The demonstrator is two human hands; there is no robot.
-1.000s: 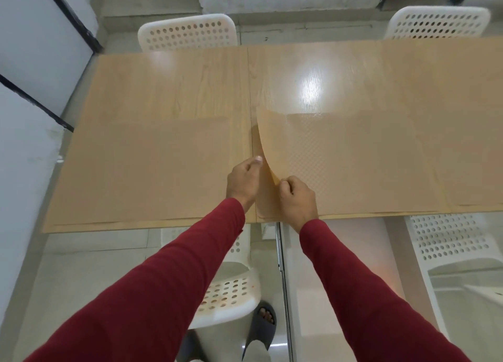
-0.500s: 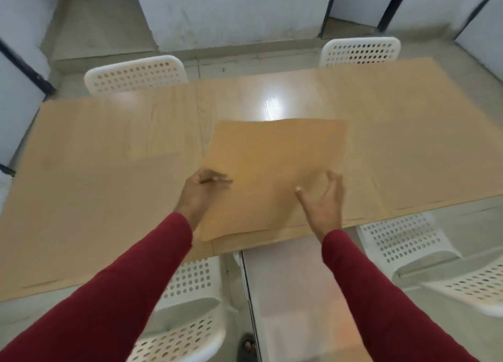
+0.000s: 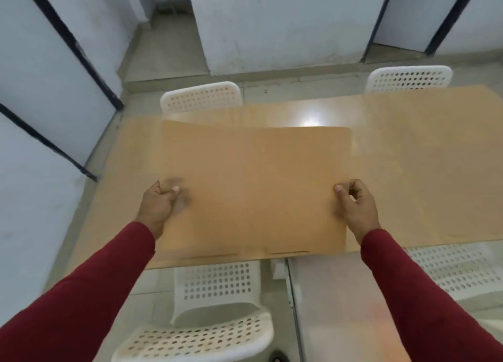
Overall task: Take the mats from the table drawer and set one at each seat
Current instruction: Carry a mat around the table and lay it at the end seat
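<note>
A tan rectangular mat [image 3: 255, 187] is held flat above the wooden table [image 3: 424, 154], spanning the middle of the view. My left hand [image 3: 160, 203] pinches its left edge, thumb on top. My right hand [image 3: 356, 203] pinches its right edge the same way. Another mat [image 3: 435, 198] of nearly the same colour lies on the table at the right, its near edge close to the table's front edge. Any mat on the left side is hard to tell apart from the tabletop.
Two white perforated chairs stand at the far side, one [image 3: 201, 97] left and one [image 3: 408, 78] right. Two more sit at the near side, one [image 3: 212, 307] below the mat and one [image 3: 451, 269] at the right. Grey partition walls [image 3: 40, 95] close in the left.
The mat has been lifted off the table and spread out. My hands moved apart from its corner to opposite side edges. The camera tilted up and shifted left.
</note>
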